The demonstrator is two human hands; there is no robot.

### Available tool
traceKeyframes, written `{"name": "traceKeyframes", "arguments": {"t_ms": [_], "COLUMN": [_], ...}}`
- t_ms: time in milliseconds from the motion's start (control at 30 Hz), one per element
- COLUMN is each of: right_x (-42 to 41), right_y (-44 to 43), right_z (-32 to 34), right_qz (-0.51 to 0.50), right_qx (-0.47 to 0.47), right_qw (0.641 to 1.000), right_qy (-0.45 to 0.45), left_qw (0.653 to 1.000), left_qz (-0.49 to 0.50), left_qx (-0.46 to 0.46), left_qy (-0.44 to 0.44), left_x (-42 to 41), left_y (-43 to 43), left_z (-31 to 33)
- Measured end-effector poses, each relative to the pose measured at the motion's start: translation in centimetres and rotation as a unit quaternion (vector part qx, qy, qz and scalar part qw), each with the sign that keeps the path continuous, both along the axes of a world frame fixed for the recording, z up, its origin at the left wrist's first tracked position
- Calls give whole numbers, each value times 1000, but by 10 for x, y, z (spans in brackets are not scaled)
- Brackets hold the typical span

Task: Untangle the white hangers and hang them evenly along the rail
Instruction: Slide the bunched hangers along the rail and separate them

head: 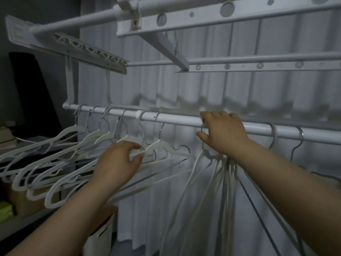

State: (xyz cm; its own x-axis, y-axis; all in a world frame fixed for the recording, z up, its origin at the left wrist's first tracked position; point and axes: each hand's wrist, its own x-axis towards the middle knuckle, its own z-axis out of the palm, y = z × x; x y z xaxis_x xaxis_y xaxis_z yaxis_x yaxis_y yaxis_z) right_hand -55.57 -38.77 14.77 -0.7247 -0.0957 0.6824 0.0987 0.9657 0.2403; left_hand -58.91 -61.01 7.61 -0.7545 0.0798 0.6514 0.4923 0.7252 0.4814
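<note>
The rail [175,120] is crossed at its left by the hooks of the spread hangers [73,145], which are set at roughly even gaps and angled leftward, so that part of the task is judged done. The bunched hangers [217,163] are hung from one spot near the middle of the rail, their arms falling steeply in a tangle before the curtain [184,85]. The right grip [224,132] is closed over the rail just there, fingers on top and thumb beneath, with the bunch's hooks caught under it, apparently to stop the bunch sliding. The left grip [118,163] is narrowed to a pinch on the shoulder of the end hanger [160,145], presumably to draw it clear of the tangle. Two further hooks [273,133] are seen farther right.
</note>
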Motion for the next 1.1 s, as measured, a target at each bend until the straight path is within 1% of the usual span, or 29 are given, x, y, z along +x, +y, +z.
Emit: {"name": "traceKeyframes", "arguments": {"t_ms": [167,267,333,500,633,833,933,1000,1100], "right_x": [-7,-8,-7,-7,-5,13,21,21,18], "right_y": [-1,2,4,5,4,2,-8,-20,-44], "right_z": [3,1,1,0,-1,-4,-1,-1,-2], "right_qz": [-13,-15,-17,-6,11,79,118,131,128], "right_qx": [-6,-3,2,0,4,33,17,1,18], "right_qw": [1000,1000,1000,1000,1000,996,992,988,986], "right_qy": [12,13,16,21,21,11,-36,-76,-109], "left_qw": [989,984,985,990,988,987,986,988,988], "left_qz": [43,40,18,-3,-13,-34,-37,-22,5], "left_qx": [-73,-109,-89,-71,-69,-73,-81,-90,-101], "left_qy": [-123,-137,-146,-125,-140,-141,-140,-126,-116], "left_x": [-12,-18,-22,-26,-32,-28,-18,-10,0], "left_y": [-12,-12,-10,0,16,34,22,5,-23], "left_z": [-17,-22,-23,-15,-9,-7,-7,-2,4]}}
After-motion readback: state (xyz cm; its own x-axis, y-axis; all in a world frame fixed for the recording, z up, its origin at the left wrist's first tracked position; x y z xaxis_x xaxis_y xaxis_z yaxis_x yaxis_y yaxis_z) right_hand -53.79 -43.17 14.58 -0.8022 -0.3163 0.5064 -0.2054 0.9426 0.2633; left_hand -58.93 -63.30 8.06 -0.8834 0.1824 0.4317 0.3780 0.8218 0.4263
